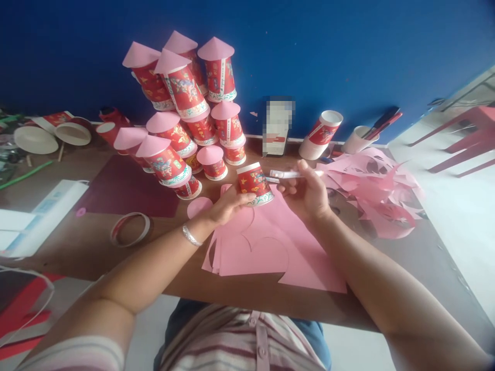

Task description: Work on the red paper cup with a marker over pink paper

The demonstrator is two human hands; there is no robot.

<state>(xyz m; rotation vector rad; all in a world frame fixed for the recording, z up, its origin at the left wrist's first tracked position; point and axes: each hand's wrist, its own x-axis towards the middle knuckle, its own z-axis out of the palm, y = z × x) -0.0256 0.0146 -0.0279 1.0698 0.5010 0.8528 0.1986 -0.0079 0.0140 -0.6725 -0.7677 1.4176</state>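
Observation:
My left hand (228,203) is closed around the lower edge of a red paper cup (253,180) with yellow and blue patterns and a green-and-white border. The cup is held upside down over cut pink paper sheets (251,252). Just to its right, my right hand (309,193) pinches a thin white strip (284,174); whether it is paper or something stiffer I cannot tell. The strip's left end is close to the cup. Beyond my left hand stand stacked red cups (184,93) topped with pink paper cones (215,48).
A phone (276,129) leans on the blue wall. Right of it are a red-and-white cup stack (322,134) and a white cup (358,138) holding pens. Pink paper scraps (375,190) pile at the right. A tape roll (130,229) lies at the left.

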